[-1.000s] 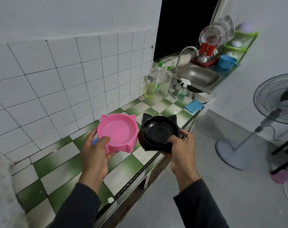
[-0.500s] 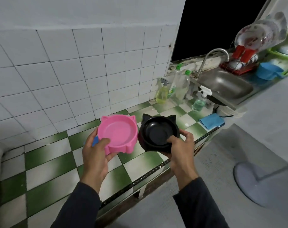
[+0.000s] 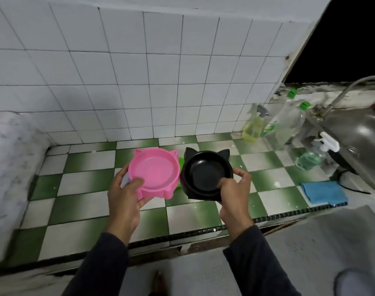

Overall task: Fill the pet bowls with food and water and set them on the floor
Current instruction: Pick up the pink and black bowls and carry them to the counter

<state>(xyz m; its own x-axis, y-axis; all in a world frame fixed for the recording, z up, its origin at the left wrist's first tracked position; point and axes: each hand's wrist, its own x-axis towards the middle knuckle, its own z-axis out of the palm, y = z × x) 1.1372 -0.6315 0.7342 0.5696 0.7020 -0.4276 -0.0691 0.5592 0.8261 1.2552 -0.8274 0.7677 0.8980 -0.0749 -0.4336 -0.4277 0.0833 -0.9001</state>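
My left hand (image 3: 123, 197) grips a pink cat-eared pet bowl (image 3: 155, 170) by its near rim, thumb inside. Beside it my right hand (image 3: 235, 194) grips a black cat-eared pet bowl (image 3: 205, 173) the same way. Both bowls are empty and held side by side just above the green-and-white checked counter (image 3: 86, 184). A bit of green (image 3: 180, 162) and a bit of blue (image 3: 125, 180) show behind the pink bowl; what they are is hidden.
At the right stand a yellow spray bottle (image 3: 254, 126), clear bottles with green caps (image 3: 287, 122), a green-liquid sprayer (image 3: 310, 159) and a steel sink (image 3: 362, 133) with a tap. A blue cloth (image 3: 322, 192) lies at the counter's edge. White tiled wall behind.
My view has swung left and down toward the counter; the sink and bottles slid to the right edge. Both hands keep holding the bowls side by side, slightly lower over the counter.
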